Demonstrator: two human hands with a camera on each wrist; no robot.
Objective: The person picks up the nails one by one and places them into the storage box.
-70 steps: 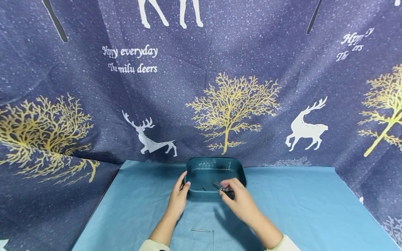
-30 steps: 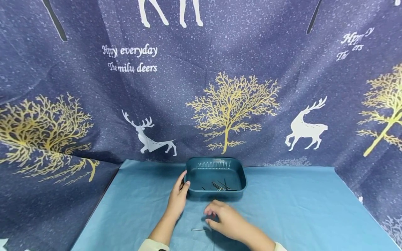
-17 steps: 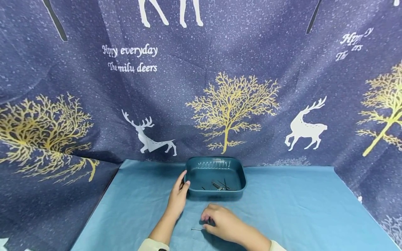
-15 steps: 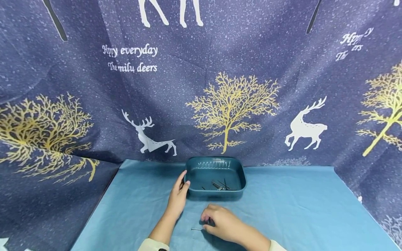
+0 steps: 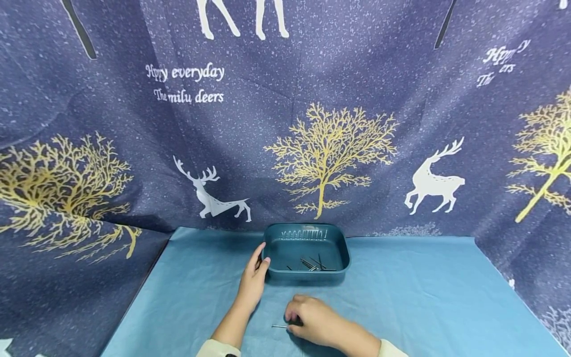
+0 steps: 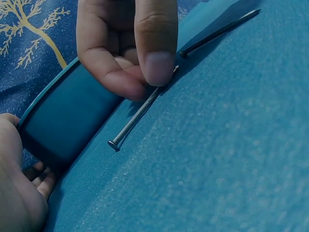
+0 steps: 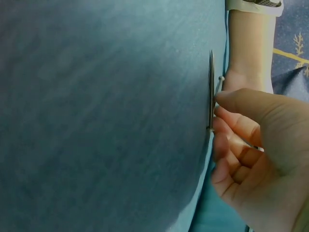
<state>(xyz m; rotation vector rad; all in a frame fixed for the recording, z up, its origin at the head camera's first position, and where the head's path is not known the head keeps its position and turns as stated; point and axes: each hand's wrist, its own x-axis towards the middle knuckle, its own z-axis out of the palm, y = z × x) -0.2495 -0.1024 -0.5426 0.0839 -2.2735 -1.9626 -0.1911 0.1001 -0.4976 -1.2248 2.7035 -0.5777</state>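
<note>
My left hand (image 5: 253, 282) grips the left wall of a teal plastic tray (image 5: 308, 278), thumb at the rim and fingers down the outside. In front of the tray, low over the cloth, my right hand (image 5: 312, 317) pinches a steel nail (image 6: 133, 118) between thumb and forefinger near its pointed end. The nail's flat head points left, out of the fingers, with its shadow right beside it in the left wrist view. A second nail (image 7: 211, 87) lies on the cloth close by; the right hand mostly covers it in the head view.
Several nails (image 5: 312, 265) lie in a loose heap in the front part of the tray. Light blue cloth (image 5: 415, 292) covers the table. Behind the tray hangs a dark blue curtain (image 5: 250, 124) printed with trees and deer.
My right hand has left a nail in the tray, come back toward the front cloth and closed its fingertips on another nail there. The left hand stays on the tray.
</note>
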